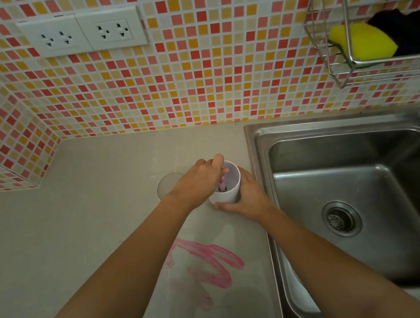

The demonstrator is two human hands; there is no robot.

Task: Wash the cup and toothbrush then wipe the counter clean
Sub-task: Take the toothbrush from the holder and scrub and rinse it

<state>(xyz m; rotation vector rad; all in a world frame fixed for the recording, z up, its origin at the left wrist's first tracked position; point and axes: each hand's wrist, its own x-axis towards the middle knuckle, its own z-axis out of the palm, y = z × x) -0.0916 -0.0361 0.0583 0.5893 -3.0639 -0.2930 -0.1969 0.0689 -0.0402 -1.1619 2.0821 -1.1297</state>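
I am watching my left hand [198, 181] curling its fingers round the top of the toothbrush [221, 184], which is standing inside the cup [226, 197]. My right hand [247, 197] is wrapping the cup from its right side, thumb lying along the near wall. The cup is a plain white, smooth, round tumbler, tilting a little toward me and sitting on the counter [78, 233] just left of the sink [357, 185]. Only a short pink stretch of the toothbrush is showing against the cup's inner wall; its head is hiding below.

The counter is looking pale, glossy and flat. Near my forearms a pink smear [208, 262] is streaking across it in zigzag bands, fading toward me. A pale round disc [167, 184] is lying just behind the left hand; I cannot tell what it is.

The sink is brushed steel with a round drain [341, 218]. Small square tiles [191, 80] in red, orange and cream are covering the wall, two white socket plates [83, 33] are sitting high up, and a wire rack [340, 74] is holding a yellow sponge [362, 43].
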